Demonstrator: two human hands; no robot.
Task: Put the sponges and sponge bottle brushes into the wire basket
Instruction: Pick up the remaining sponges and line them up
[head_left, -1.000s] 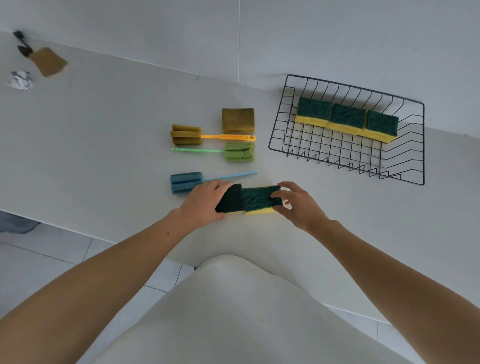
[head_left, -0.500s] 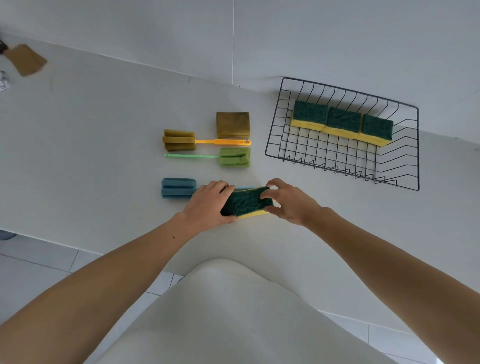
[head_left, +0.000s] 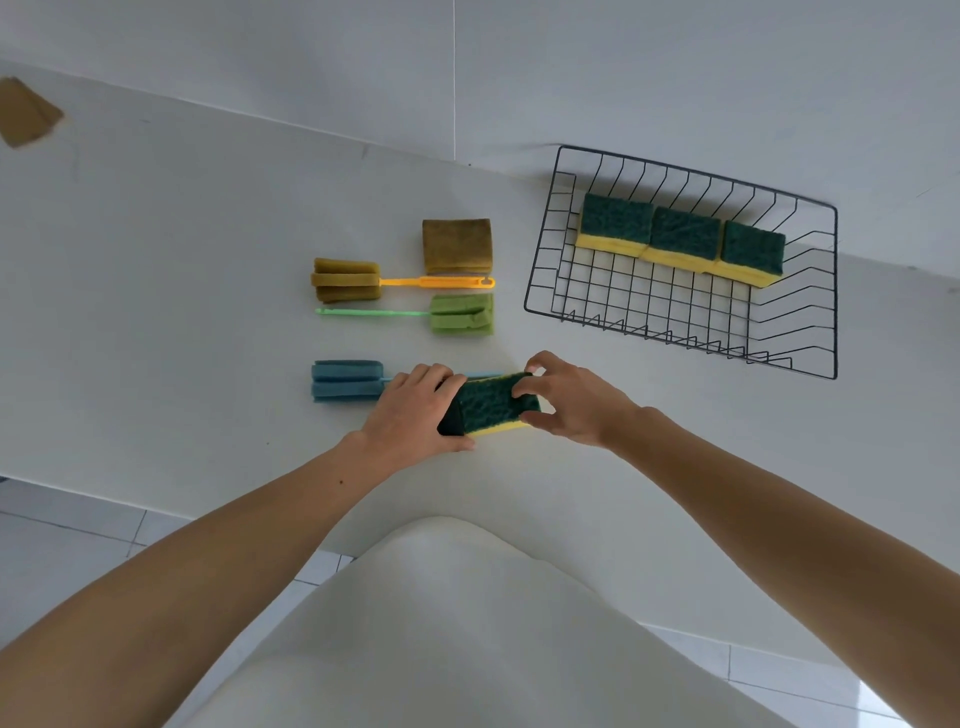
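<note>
Sponges, green on top and yellow beneath (head_left: 491, 404), sit gripped between both hands just above the white worktop (head_left: 182, 260). Left hand (head_left: 415, 415) clasps the left end; right hand (head_left: 571, 400) pinches the right end with fingertips. Beyond the right hand, the black wire basket (head_left: 821, 332) holds three matching sponges (head_left: 680, 239) along its far wall, its near half open. Bare worktop lies between hand and basket. Beyond the left hand lie blue (head_left: 347, 381), green (head_left: 461, 314) and brownish-yellow (head_left: 347, 280) bottle brushes and a brown sponge (head_left: 456, 245).
</note>
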